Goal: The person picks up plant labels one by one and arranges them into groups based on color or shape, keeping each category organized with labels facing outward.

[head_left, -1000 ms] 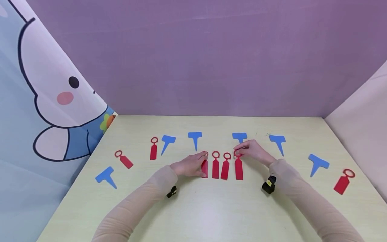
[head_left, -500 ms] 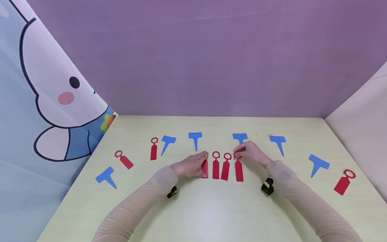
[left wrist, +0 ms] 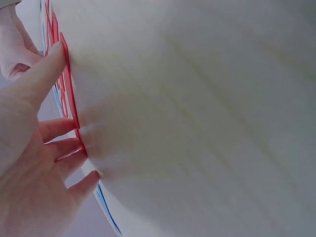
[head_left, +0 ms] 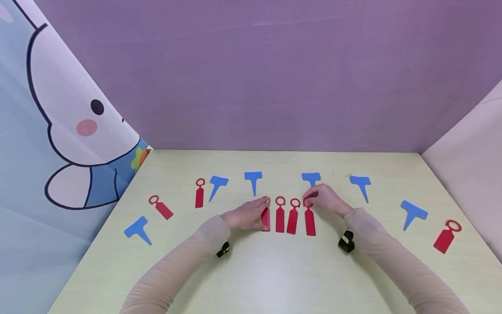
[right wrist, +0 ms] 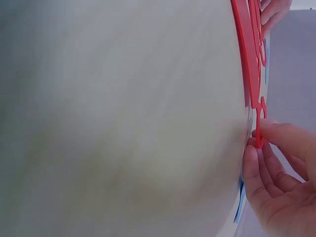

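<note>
Red tags with a ring at one end lie in a short row mid-table. My left hand (head_left: 245, 214) rests on the leftmost red tag (head_left: 266, 220), its thumb at the lower end and spread fingertips near the ring. In the left wrist view, the thumb (left wrist: 47, 69) and fingertips touch that flat tag. At the row's other end, my right hand (head_left: 326, 197) pinches the ring of the rightmost red tag (head_left: 310, 222); the right wrist view shows the ring (right wrist: 260, 133) between thumb and fingers. Between the hands lie two more red tags, one upright (head_left: 280, 220) and one slightly tilted (head_left: 292, 221).
Blue T-shaped plant labels, such as one at the back (head_left: 253, 178) and one on the right (head_left: 413, 211), form an arc around the row. Loose red tags lie at left (head_left: 163, 210) and far right (head_left: 444, 240). A purple panel (head_left: 274, 87) stands behind the table.
My right hand has shifted slightly left and nearer, and the lower end of the tag it pinches has moved slightly nearer. The left hand has stayed in place.
</note>
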`<action>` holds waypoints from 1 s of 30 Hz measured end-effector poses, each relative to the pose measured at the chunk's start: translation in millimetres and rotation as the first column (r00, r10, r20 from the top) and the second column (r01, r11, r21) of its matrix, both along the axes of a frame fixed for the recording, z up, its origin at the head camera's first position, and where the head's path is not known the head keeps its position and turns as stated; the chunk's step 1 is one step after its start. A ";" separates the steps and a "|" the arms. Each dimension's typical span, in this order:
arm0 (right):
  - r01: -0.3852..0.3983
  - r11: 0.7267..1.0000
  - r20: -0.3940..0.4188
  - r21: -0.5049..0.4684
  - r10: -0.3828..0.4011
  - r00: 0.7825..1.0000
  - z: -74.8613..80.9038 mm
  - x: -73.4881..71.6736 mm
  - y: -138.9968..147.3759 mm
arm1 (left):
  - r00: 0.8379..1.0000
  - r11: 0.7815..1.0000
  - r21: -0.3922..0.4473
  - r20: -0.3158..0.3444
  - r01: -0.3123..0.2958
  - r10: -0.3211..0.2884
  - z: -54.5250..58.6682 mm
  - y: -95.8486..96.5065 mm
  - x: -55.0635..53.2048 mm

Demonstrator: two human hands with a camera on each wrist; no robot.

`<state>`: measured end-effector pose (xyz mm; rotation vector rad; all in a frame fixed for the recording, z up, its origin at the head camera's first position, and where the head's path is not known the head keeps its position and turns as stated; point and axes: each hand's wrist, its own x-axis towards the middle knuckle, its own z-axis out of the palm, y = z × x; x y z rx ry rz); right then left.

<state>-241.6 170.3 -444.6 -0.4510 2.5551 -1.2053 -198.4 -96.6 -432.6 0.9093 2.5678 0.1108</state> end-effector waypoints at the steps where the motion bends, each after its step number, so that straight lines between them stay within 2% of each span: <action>1: -0.004 1.000 -0.003 0.002 0.004 1.000 -0.3 -0.1 0.0 | 1.000 1.000 -0.001 0.000 0.001 -0.001 0.2 -0.1 0.0; 12: -0.002 1.000 -0.059 0.021 0.004 0.998 -1.0 3.6 0.2 | 1.000 1.000 -0.005 -0.012 0.008 -0.008 -1.3 -0.5 0.3; 19: 0.029 0.999 -0.052 0.035 -0.027 0.998 7.4 9.5 5.0 | 1.000 1.000 -0.005 -0.012 0.003 -0.003 -0.3 -0.1 0.4; 26: 0.015 0.999 -0.118 0.047 -0.009 0.993 12.5 11.5 15.4 | 1.000 1.000 -0.002 -0.004 -0.009 0.009 -1.4 -0.2 0.2; 30: 0.020 0.999 -0.120 0.045 -0.015 0.993 15.0 14.1 21.7 | 1.000 1.000 -0.001 -0.002 -0.008 0.008 -1.9 -0.1 -0.7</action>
